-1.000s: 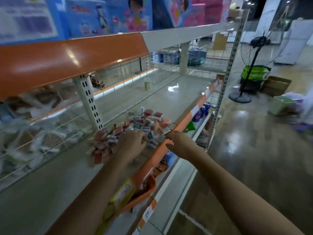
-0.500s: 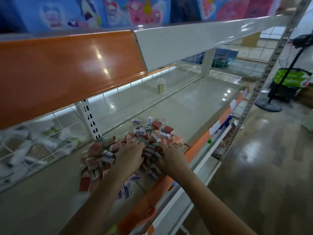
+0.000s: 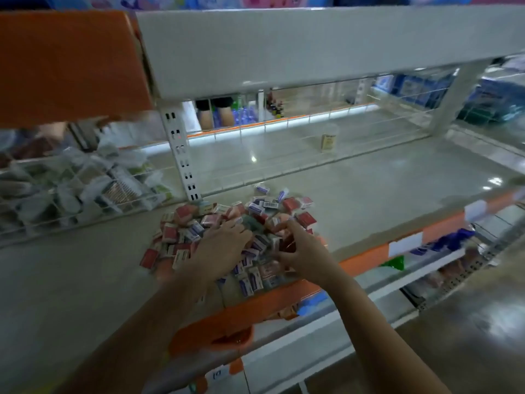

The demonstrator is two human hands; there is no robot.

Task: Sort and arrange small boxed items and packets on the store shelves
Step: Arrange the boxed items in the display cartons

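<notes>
Both hands' fingers (image 3: 240, 233) in small boxes (image 3: 227, 220) heap.

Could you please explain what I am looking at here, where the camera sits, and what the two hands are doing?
There is no machine: a person wears one wide-angle camera on the head, looking forward and down at their own bare hands. A heap of small red and white-and-blue cardboard boxes lies on the grey shelf with the orange front edge. The left hand rests flat on the heap, fingers spread. The right hand has curled fingers that seem to pinch boxes, though blur hides exactly which. Further back stands a small clear jar with a yellowish label.
</notes>
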